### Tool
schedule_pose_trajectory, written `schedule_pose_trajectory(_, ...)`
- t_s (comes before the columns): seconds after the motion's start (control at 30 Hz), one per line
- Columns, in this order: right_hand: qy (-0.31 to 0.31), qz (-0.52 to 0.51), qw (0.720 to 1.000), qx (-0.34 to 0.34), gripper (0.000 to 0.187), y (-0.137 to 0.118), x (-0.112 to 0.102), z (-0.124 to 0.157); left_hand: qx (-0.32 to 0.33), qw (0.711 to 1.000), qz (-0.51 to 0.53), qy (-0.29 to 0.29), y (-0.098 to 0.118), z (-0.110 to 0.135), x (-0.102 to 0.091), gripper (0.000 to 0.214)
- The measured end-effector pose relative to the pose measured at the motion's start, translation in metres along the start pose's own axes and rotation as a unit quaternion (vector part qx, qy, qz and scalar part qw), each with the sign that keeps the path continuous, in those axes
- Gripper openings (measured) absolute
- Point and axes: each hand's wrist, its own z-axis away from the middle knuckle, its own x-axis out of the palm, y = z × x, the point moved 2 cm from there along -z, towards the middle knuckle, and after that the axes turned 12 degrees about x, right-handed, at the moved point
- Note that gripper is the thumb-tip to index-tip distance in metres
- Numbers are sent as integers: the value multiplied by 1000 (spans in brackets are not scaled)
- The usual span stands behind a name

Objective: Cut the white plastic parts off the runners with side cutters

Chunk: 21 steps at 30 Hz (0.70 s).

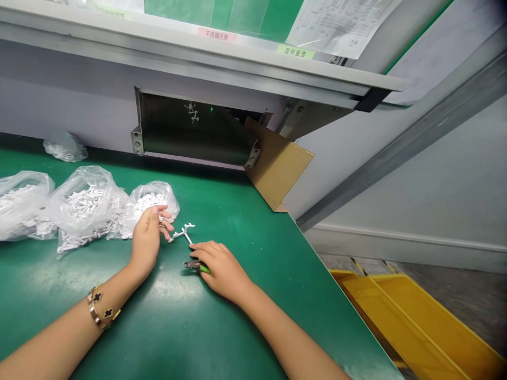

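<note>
Spreading across the lower half of the view, a green workbench mat (245, 221) runs back to a grey wall panel (79, 111) with a dark, metal-framed opening (194, 132). Above it hangs a metal shelf edge (190, 58) carrying one printed paper sheet (336, 21) and two small labels, one red and one green. Down on the floor to the right lie yellow plastic trays (407, 322), overlapping so that their number is hard to tell. One piece of brown cardboard (277, 163) leans at the bench's back corner.

Along the left of the mat sit four clear plastic bags: three bulging with white plastic parts (85, 208) in a row, and one crumpled (65, 148) farther back by the wall.

The left hand (148, 237) lies just in front of the nearest bag, half closed with its fingers curled; its fingertips (166, 224) reach the loose white plastic runner (182, 232), though whether they grip it or only touch it cannot be told. The right hand (222, 269) is closed over one pair of green-handled side cutters (194, 265), their metal head poking out past the fingers. The single runner lies on the mat between both hands, just above the cutters. A gold bracelet (99, 306) circles the left wrist.
</note>
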Motion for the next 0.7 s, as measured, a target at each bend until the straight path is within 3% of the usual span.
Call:
schedule_pose_trajectory(0.1,26,-4,1000,13,31,7,-1,-2,29,978,-187,-87,-3,-3,3,30)
schedule_pose_trajectory(0.17,38,4,999,16,31,10,-2,-2,56,922,-332,-192,-2,0,8,35)
schedule_pose_trajectory(0.23,39,12,999,8,30,12,-3,-3,90,848,-442,-278,-3,5,13,36)
schedule_pose_trajectory(0.3,37,20,999,-3,30,11,-3,-2,124,787,-512,-320,-5,10,17,35)
schedule_pose_trajectory(0.37,42,25,999,-2,30,11,-2,-2,153,751,-546,-340,-7,13,19,35)
schedule_pose_trajectory(0.57,74,14,996,46,30,13,-1,-3,158,700,-593,-364,-3,16,18,38)
schedule_pose_trajectory(0.63,93,2,994,60,29,13,-4,-2,147,709,-592,-354,-1,17,17,40)
schedule_pose_trajectory(0.7,131,-39,988,73,32,12,-8,-1,122,747,-554,-345,-3,16,16,39)
